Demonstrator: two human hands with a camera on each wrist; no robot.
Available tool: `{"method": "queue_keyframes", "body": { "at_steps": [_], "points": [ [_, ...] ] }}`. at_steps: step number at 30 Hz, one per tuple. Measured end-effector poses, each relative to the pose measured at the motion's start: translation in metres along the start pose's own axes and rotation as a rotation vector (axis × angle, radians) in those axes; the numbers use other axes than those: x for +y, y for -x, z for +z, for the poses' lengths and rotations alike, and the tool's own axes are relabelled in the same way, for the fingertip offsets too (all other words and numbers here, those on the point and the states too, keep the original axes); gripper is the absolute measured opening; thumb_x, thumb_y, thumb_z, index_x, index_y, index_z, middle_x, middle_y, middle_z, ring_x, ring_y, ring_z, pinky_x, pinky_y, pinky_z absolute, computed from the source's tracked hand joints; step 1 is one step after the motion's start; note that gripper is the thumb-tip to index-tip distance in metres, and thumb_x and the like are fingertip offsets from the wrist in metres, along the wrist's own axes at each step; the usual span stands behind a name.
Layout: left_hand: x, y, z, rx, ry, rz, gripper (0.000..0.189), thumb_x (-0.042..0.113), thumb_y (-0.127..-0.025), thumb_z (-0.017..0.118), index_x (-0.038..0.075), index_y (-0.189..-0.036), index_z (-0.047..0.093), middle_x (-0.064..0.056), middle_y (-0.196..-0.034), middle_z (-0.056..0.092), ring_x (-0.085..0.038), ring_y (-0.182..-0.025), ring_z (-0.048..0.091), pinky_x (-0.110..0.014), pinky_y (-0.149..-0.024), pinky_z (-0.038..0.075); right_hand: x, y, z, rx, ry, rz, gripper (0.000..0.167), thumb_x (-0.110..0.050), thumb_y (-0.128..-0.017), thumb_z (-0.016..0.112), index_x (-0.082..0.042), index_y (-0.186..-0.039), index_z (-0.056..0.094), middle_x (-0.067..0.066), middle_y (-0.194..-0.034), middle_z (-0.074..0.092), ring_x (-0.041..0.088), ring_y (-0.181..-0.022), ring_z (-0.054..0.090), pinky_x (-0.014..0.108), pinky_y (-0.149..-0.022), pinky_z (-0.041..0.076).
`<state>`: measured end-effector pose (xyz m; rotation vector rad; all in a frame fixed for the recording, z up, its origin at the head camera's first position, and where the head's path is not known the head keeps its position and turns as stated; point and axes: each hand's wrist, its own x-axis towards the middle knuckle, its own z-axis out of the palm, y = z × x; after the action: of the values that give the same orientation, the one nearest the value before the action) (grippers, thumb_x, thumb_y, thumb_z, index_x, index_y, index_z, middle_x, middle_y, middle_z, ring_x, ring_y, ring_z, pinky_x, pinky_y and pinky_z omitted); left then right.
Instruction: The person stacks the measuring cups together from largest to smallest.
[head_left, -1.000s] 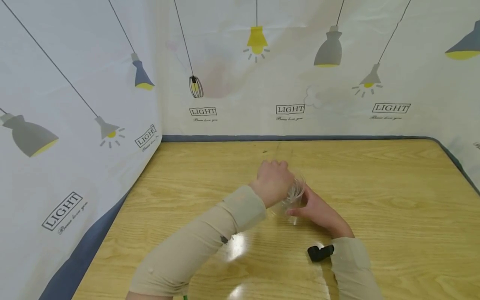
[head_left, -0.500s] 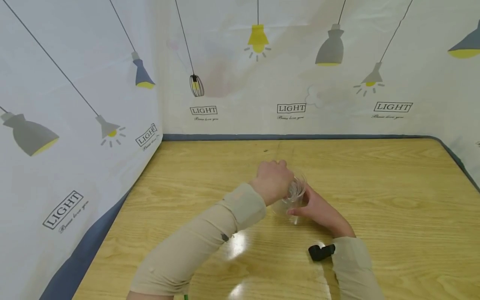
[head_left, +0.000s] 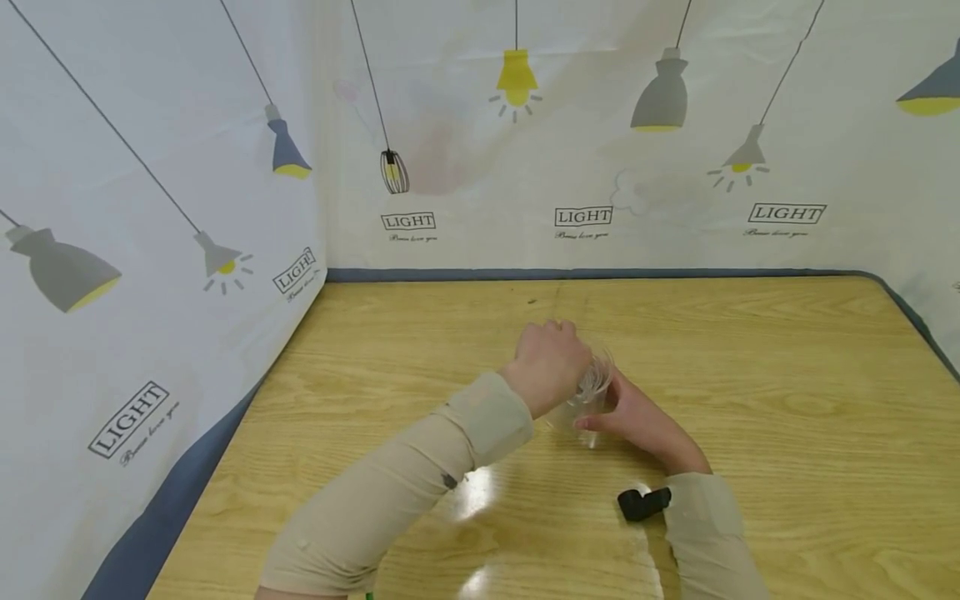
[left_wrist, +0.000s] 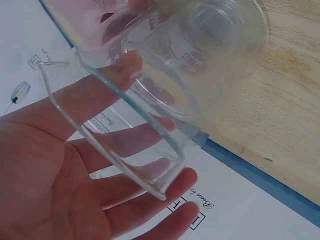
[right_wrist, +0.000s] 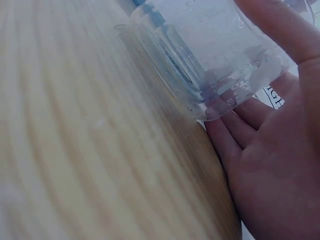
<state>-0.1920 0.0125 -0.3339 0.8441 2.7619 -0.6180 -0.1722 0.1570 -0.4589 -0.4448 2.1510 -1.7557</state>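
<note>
Near the middle of the wooden table, my right hand [head_left: 637, 417] holds a clear glass beaker [head_left: 588, 421], thumb on the near side and fingers on the far side. White graduation marks show on this beaker [left_wrist: 227, 75] in the left wrist view. My left hand [head_left: 547, 367] grips a smaller clear glass vessel [left_wrist: 127, 102], probably another beaker, near its rim, which faces the palm. Its far end reaches into the mouth of the larger beaker. In the right wrist view the larger beaker's base [right_wrist: 195, 107] is tilted, close to the table. Clear glass blurs where the two touch.
The wooden table [head_left: 420, 333] extends around both hands. A white sheet [head_left: 480, 242] printed with lamps and "LIGHT" hangs along the back and left sides. A small black device [head_left: 643, 504] sits beside the right cuff. A dark mark [head_left: 532, 302] lies toward the back.
Both hands stay in nearly the same place around the glassware. The left hand shifts very slightly to the right.
</note>
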Motion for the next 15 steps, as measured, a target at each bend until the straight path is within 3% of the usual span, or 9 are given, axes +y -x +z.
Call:
{"method": "queue_keyframes", "body": {
  "at_steps": [9, 15],
  "points": [
    [-0.001, -0.003, 0.005, 0.0, 0.017, -0.003, 0.021, 0.033, -0.087, 0.056, 0.024, -0.106, 0.063, 0.001, -0.099, 0.051, -0.014, -0.084, 0.051, -0.032, -0.066, 0.047, 0.0, 0.001, 0.0, 0.001, 0.012, 0.012, 0.084, -0.016, -0.074, 0.073, -0.025, -0.14, 0.022, -0.001, -0.14, 0.029, 0.021, -0.126, 0.028, 0.048, -0.102, 0.018],
    [-0.009, -0.006, 0.012, 0.004, 0.077, 0.02, 0.042, 0.046, -0.074, 0.068, 0.026, -0.109, 0.059, 0.004, -0.108, 0.047, -0.014, -0.086, 0.049, -0.03, -0.062, 0.048, -0.001, 0.0, 0.001, 0.008, 0.01, 0.016, 0.084, -0.016, -0.074, 0.073, -0.024, -0.14, 0.021, 0.0, -0.139, 0.031, 0.021, -0.125, 0.031, 0.048, -0.101, 0.019]
  ]
}}
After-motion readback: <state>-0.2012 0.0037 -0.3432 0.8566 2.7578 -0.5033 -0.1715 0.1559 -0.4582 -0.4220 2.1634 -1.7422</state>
